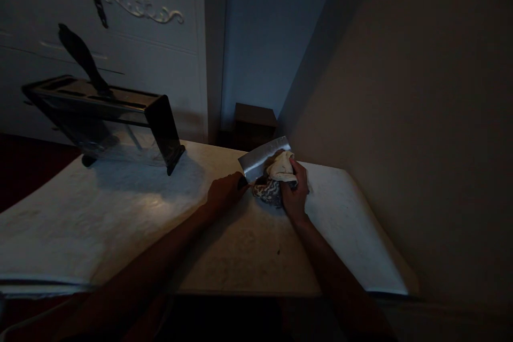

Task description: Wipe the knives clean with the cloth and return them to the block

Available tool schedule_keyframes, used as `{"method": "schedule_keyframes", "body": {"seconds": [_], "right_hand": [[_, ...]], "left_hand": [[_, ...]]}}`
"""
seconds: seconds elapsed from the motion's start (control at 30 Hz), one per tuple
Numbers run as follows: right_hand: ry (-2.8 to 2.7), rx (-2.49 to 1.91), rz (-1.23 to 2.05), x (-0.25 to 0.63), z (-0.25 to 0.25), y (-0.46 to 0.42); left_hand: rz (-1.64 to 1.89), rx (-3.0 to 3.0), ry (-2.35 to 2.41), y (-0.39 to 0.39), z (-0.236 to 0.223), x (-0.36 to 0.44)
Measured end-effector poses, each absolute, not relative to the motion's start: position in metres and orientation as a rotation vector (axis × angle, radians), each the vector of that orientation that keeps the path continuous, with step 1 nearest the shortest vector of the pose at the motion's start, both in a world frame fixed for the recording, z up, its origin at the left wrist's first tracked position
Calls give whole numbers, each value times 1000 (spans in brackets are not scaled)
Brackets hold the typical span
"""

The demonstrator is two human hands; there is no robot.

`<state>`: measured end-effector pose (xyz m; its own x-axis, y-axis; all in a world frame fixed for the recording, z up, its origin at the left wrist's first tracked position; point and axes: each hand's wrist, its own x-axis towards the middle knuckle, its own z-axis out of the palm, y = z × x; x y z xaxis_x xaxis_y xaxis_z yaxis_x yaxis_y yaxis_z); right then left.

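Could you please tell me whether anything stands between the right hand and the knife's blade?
Yes, the bunched cloth lies between the right hand and the blade. Nothing visible stands between the left hand and the knife's dark handle.

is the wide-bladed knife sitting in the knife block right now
No, the left hand grips the wide-bladed knife by its dark handle, well clear of the knife block.
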<state>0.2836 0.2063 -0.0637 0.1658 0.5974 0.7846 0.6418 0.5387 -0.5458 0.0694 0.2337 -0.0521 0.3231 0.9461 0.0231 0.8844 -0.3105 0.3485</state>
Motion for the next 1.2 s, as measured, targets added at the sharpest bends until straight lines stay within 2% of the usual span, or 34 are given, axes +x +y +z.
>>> {"method": "schedule_keyframes", "body": {"seconds": [0.47, 0.8, 1.2], "right_hand": [[-2076, -1270, -367, 236, -59, 195], [-2056, -1468, -414, 242, -55, 199], [-1707, -1642, -462, 294, -60, 217]], "left_hand": [[174, 2505, 1613, 224, -53, 75], [179, 2670, 1528, 226, -59, 75], [174, 2622, 1553, 230, -57, 66]]}}
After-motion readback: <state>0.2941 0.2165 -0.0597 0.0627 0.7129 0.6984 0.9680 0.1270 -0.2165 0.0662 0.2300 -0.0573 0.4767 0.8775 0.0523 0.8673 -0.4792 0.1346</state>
